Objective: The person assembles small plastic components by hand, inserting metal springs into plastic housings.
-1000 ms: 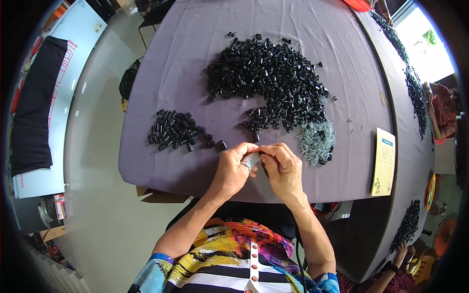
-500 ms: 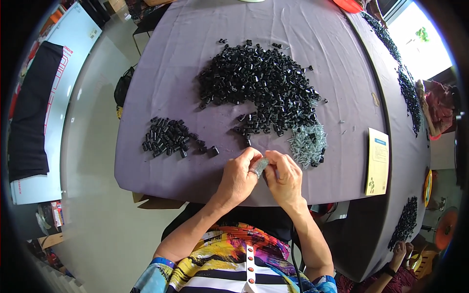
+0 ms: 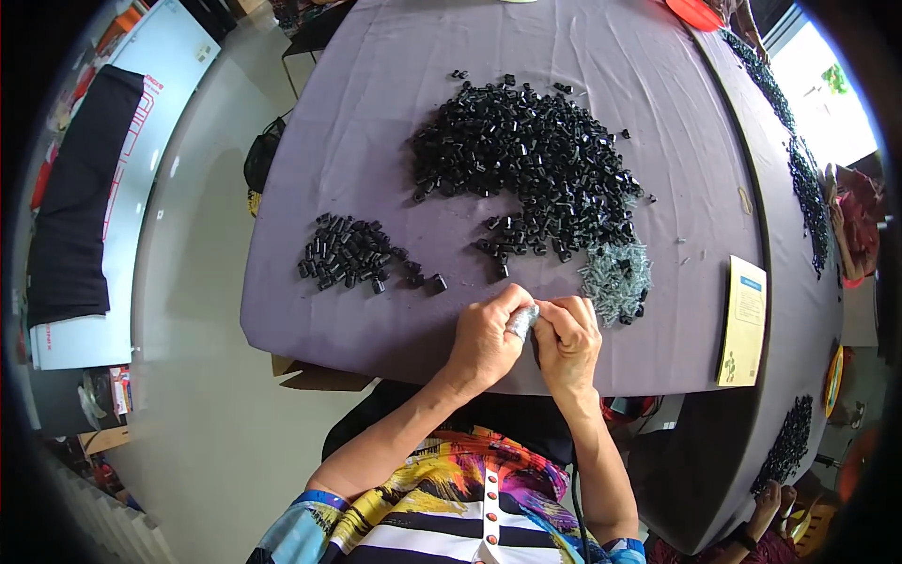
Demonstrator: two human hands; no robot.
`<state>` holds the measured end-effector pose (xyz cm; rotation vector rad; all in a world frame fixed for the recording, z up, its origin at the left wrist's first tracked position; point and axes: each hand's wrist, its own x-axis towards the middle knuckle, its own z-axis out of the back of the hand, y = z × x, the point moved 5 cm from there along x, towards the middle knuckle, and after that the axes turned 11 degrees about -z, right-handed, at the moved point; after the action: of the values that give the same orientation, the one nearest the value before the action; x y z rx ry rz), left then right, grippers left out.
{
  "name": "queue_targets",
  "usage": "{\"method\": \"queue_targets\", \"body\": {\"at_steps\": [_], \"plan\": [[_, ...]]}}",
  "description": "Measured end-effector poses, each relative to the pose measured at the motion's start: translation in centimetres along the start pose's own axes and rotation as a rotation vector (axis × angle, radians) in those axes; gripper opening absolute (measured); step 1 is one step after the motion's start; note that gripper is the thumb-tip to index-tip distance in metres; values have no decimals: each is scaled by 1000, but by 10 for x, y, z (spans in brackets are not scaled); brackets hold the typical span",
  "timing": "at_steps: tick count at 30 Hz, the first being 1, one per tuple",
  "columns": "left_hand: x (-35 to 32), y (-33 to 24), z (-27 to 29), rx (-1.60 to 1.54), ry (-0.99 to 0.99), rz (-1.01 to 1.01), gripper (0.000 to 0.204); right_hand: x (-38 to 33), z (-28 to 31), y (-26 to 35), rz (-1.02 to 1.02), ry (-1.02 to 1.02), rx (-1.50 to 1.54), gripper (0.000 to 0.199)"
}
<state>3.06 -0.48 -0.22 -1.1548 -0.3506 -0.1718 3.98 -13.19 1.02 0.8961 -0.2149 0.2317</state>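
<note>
My left hand (image 3: 488,340) and my right hand (image 3: 569,350) meet at the fingertips above the near part of the table. Both are closed in a pinch, and what lies between them is hidden or too small to name. A silvery-grey wrapping (image 3: 522,321) covers a finger of my left hand. Just beyond my right hand lies a heap of small clear pin-like pieces (image 3: 613,280). A large heap of small glossy black plastic parts (image 3: 526,155) spreads farther off. To the left is a smaller pile of black cylindrical parts (image 3: 343,249), with a few loose ones towards my hands.
A purple-grey cloth covers the table (image 3: 376,113). A yellow leaflet (image 3: 743,321) lies at the right, by the gap to a second table with more black parts (image 3: 787,442). Another person's hands (image 3: 769,503) are near those. A red tray (image 3: 695,12) stands far right.
The whole scene has shifted rightward in the picture as my head turned slightly. My hands stay pinched together, with the fingers slightly rearranged; the piles look the same.
</note>
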Motion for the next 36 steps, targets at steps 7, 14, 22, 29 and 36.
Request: {"method": "queue_targets", "body": {"at_steps": [7,14,22,29,36], "plan": [[5,1,4,-6,80,2,16,3,-6,3,26,18,-39,17],[3,-2,-3,-9,81,-22,14,2,-2,-1,-1,1,-47,15],[8,-6,7,87,169,-22,19,1,-4,7,-23,43,-119,23],[6,4,40,460,51,-86,9,12,25,3,63,9,-158,19],[10,27,94,505,-15,-1,8,52,37,-10,104,1,-410,15]]}}
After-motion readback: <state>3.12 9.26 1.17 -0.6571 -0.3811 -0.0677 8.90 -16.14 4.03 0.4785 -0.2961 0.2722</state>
